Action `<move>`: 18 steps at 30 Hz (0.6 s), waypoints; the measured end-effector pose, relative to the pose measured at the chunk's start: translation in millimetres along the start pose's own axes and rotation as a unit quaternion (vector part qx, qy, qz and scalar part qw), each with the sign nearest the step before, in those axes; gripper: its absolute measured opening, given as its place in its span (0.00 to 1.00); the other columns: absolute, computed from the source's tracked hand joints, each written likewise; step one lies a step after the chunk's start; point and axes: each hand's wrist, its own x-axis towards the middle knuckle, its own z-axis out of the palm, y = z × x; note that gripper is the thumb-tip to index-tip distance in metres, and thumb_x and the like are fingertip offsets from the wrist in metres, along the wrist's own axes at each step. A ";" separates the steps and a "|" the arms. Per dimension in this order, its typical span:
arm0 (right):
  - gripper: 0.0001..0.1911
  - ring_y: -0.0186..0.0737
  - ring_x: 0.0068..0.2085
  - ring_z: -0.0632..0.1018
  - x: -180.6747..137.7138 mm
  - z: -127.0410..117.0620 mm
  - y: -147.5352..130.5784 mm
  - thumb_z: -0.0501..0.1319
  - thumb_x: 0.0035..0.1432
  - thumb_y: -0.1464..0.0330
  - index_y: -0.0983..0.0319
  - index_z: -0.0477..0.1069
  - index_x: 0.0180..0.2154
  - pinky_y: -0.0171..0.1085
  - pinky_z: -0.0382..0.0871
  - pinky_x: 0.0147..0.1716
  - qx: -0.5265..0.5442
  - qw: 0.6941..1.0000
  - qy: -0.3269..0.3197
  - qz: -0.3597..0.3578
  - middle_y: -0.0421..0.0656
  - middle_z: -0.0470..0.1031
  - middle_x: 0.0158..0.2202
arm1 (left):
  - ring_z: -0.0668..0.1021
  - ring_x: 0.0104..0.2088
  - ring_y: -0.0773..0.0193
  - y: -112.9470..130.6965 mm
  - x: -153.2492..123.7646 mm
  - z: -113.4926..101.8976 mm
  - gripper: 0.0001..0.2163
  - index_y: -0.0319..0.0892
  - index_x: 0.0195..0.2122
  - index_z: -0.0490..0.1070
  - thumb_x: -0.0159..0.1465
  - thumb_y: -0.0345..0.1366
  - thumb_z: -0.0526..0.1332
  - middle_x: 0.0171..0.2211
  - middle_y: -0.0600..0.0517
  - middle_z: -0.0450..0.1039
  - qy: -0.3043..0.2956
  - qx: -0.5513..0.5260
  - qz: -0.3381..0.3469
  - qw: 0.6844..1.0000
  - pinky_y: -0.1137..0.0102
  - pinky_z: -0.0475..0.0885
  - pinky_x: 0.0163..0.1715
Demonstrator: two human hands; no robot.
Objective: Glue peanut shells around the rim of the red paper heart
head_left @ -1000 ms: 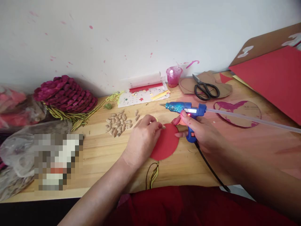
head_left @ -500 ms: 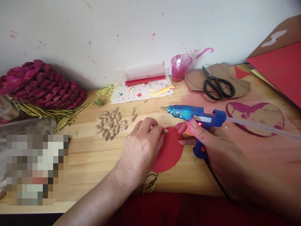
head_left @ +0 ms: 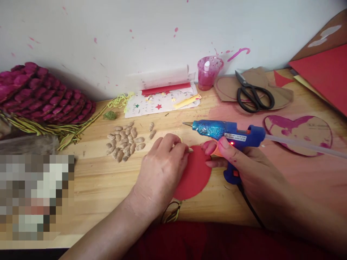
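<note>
My left hand (head_left: 162,169) rests palm down at the left edge of a round red disc (head_left: 196,173). Its fingers are bent and pressed together; a small pale tip shows at them, but what they pinch is hidden. My right hand (head_left: 244,155) is wrapped round the handle of a blue hot glue gun (head_left: 217,128), fingers at the orange trigger. The gun's metal nozzle points left, above the disc, and its red light is lit. A clear glue stick (head_left: 303,144) runs out of its back. Left of my left hand lies a group of peanuts (head_left: 124,141).
Scissors (head_left: 255,95) lie on cut cardboard (head_left: 226,88) at the back right, near a pink-stained cup (head_left: 208,74). A painted cardboard heart (head_left: 311,135) is on the right. A magenta scaled piece (head_left: 40,94) with yellow cords stands left. Paper with stars (head_left: 146,104) lies behind.
The view has shifted slightly, so the things on the left sit further left. My hands, the glue gun and the red disc keep nearly the same positions relative to each other.
</note>
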 end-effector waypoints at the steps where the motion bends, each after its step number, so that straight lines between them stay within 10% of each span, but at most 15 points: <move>1: 0.20 0.43 0.37 0.82 1.3 -1.3 1.3 0.66 0.54 0.45 0.54 0.80 0.33 0.39 0.76 0.37 -0.003 1.000 -0.010 0.003 0.42 0.82 0.38 | 0.77 0.39 0.61 0.1 0.2 0.3 0.06 0.42 0.38 0.76 0.69 0.32 0.59 0.41 0.48 0.75 -0.002 0.000 -0.004 1.000 0.65 0.76 0.38; 18: 0.19 0.41 0.39 0.81 -0.1 -0.5 -1.0 0.66 0.55 0.46 0.54 0.80 0.33 0.36 0.78 0.38 -0.005 1.000 -0.004 -0.007 0.41 0.81 0.40 | 0.78 0.38 0.63 -2.7 4.7 -4.3 0.06 0.43 0.39 0.77 0.66 0.27 0.61 0.40 0.50 0.75 -0.024 -0.107 -0.044 0.993 0.67 0.75 0.39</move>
